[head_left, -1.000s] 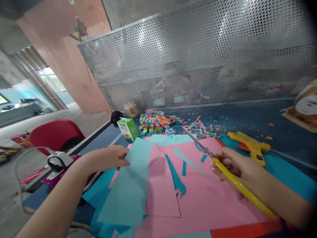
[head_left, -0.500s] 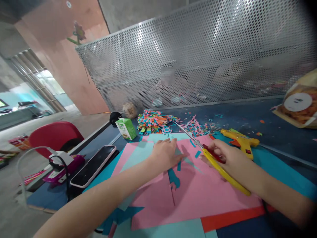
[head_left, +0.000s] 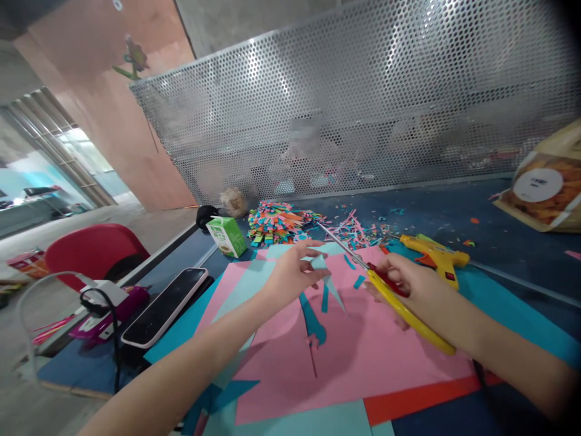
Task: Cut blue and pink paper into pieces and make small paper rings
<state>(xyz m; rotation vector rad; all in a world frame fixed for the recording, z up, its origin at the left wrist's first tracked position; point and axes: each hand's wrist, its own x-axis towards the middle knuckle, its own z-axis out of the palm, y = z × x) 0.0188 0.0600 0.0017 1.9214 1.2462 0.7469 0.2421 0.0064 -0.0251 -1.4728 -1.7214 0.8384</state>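
My left hand [head_left: 290, 275] is above the pink paper [head_left: 363, 357], with a pointed light-blue paper piece [head_left: 334, 293] between thumb and fingers. The piece's narrow tip hangs down toward me. My right hand [head_left: 415, 284] grips scissors [head_left: 411, 312] with a yellow and a red handle; their blades point forward and left and look closed. Beneath my left hand, a dark-teal paper shape [head_left: 314, 324] lies on the pink paper, with a small pink curled bit at its end. Small teal strips [head_left: 349, 261] are scattered between my hands.
Behind the paper lie a pile of fringed colored paper [head_left: 276, 223] and loose scraps. A yellow glue gun [head_left: 438, 254] rests at right, a snack bag [head_left: 542, 184] beyond it. A green carton [head_left: 227, 236] and a phone [head_left: 166, 307] are at left. A perforated metal screen [head_left: 354, 103] stands behind.
My left hand has lifted from the paper, raising the light-blue piece, which now hangs from its fingers. The scissors stay in my right hand, and the view has shifted slightly.
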